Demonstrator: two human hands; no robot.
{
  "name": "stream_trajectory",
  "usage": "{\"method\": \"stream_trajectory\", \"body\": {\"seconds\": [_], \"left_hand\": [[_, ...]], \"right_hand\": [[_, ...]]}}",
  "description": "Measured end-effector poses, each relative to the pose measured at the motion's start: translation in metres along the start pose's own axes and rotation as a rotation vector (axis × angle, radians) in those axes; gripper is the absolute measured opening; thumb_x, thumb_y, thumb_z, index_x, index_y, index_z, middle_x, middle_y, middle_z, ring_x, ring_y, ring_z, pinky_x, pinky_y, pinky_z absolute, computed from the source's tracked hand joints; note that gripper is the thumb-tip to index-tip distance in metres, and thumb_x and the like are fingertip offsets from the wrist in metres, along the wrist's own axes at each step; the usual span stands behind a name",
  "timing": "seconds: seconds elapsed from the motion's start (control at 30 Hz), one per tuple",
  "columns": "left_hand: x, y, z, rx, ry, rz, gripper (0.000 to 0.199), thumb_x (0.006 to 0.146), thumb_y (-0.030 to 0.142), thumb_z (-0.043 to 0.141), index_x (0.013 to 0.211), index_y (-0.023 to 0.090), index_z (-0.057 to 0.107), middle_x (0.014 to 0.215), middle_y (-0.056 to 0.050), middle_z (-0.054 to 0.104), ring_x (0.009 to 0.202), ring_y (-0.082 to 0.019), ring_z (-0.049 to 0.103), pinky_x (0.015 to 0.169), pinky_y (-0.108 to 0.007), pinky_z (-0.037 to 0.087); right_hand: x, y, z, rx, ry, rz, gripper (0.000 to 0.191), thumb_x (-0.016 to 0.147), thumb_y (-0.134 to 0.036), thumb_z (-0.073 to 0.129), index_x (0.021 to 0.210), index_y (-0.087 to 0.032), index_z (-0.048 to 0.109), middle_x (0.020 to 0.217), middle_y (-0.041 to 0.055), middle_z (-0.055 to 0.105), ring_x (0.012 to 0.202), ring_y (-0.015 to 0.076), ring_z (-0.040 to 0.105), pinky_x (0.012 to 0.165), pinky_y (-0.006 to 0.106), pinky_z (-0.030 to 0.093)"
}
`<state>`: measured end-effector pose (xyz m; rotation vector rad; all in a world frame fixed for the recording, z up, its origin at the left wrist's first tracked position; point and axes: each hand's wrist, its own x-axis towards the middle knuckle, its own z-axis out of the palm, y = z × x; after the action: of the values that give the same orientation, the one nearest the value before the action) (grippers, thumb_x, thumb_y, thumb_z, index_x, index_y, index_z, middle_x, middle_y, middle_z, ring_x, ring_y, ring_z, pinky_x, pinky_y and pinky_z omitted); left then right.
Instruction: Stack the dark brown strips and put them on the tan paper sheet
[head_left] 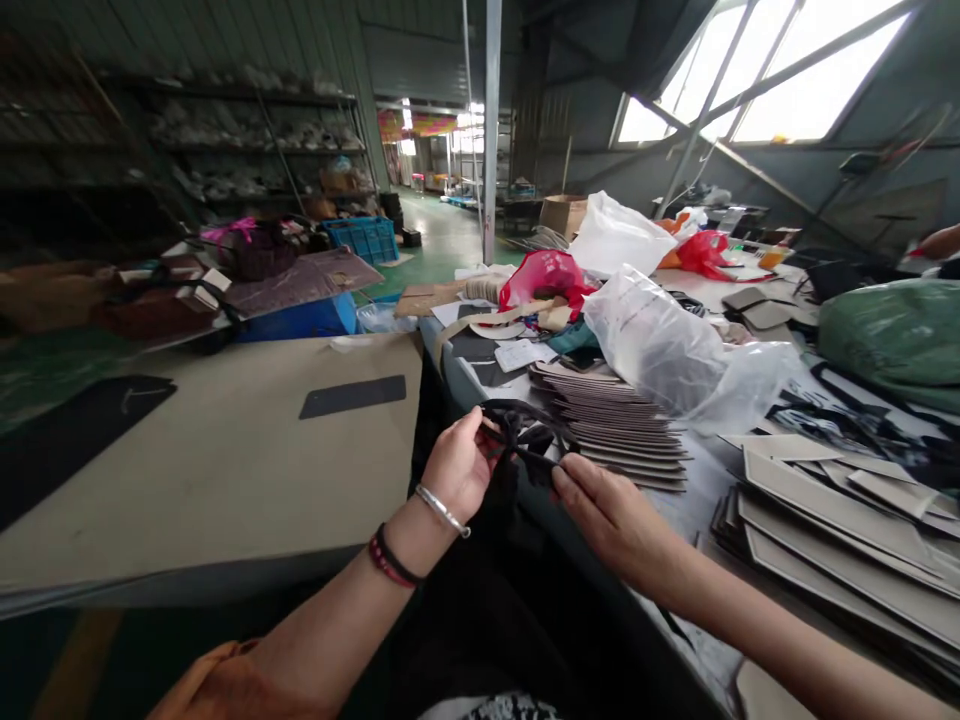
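A bundle of black straps (517, 425) is stretched between my two hands, above the near edge of the right-hand table. My left hand (459, 462), with a silver bangle and a dark red band at the wrist, grips the bundle's left side, fingers closed. On the right side my right hand (600, 505) pinches a strap between thumb and fingers. Just beyond the right hand lies a fanned stack of grey-brown panels (615, 425). How the straps are knotted or looped is too dark to tell.
The left table (247, 480) bears a small black panel (352, 396) and a long dark piece. On the right table (686, 505) lie clear plastic bags (675, 350), a red bag (547, 278), more panels (832, 520) and a green bundle (892, 335). Another person's hand (941, 243) shows far right.
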<state>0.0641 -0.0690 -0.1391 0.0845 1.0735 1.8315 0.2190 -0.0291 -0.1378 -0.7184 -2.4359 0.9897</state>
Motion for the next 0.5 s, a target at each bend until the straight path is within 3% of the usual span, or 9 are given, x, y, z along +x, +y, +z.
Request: {"method": "stream_trajectory", "body": {"seconds": [0.1, 0.23, 0.4, 0.5], "left_hand": [[0.011, -0.014, -0.005, -0.034, 0.09, -0.031, 0.038, 0.089, 0.021, 0.041, 0.052, 0.015, 0.042, 0.044, 0.003, 0.046, 0.041, -0.007, 0.047, 0.044, -0.018, 0.037], [0.022, -0.031, -0.004, -0.058, 0.136, -0.092, 0.039, 0.089, 0.018, 0.041, 0.051, 0.015, 0.042, 0.04, 0.004, 0.042, 0.037, -0.006, 0.042, 0.043, -0.018, 0.034], [0.023, -0.044, -0.008, -0.085, 0.108, -0.187, 0.03, 0.087, 0.019, 0.048, 0.058, 0.013, 0.046, 0.047, 0.007, 0.043, 0.041, -0.004, 0.041, 0.044, -0.018, 0.037], [0.025, -0.036, -0.017, -0.144, 0.086, -0.226, 0.028, 0.087, 0.021, 0.051, 0.06, 0.013, 0.045, 0.053, 0.007, 0.045, 0.048, -0.005, 0.046, 0.05, -0.019, 0.043]], "right_hand": [[-0.017, -0.005, 0.026, -0.002, -0.043, 0.037, 0.028, 0.089, -0.037, 0.027, 0.068, -0.022, 0.037, 0.058, 0.0011, 0.047, 0.051, 0.0158, 0.045, 0.051, 0.027, 0.032], [-0.03, -0.002, 0.053, 0.051, 0.05, 0.159, 0.033, 0.09, -0.04, 0.024, 0.067, -0.022, 0.039, 0.058, 0.0019, 0.047, 0.053, 0.0161, 0.046, 0.053, 0.028, 0.035], [-0.045, -0.001, 0.068, 0.077, 0.162, 0.208, 0.038, 0.091, -0.043, 0.024, 0.065, -0.021, 0.041, 0.059, 0.0023, 0.048, 0.055, 0.0159, 0.047, 0.054, 0.027, 0.037], [-0.061, -0.001, 0.075, 0.13, 0.127, 0.222, 0.041, 0.092, -0.048, 0.023, 0.066, -0.021, 0.041, 0.06, 0.0016, 0.047, 0.055, 0.0152, 0.047, 0.053, 0.026, 0.037]]}}
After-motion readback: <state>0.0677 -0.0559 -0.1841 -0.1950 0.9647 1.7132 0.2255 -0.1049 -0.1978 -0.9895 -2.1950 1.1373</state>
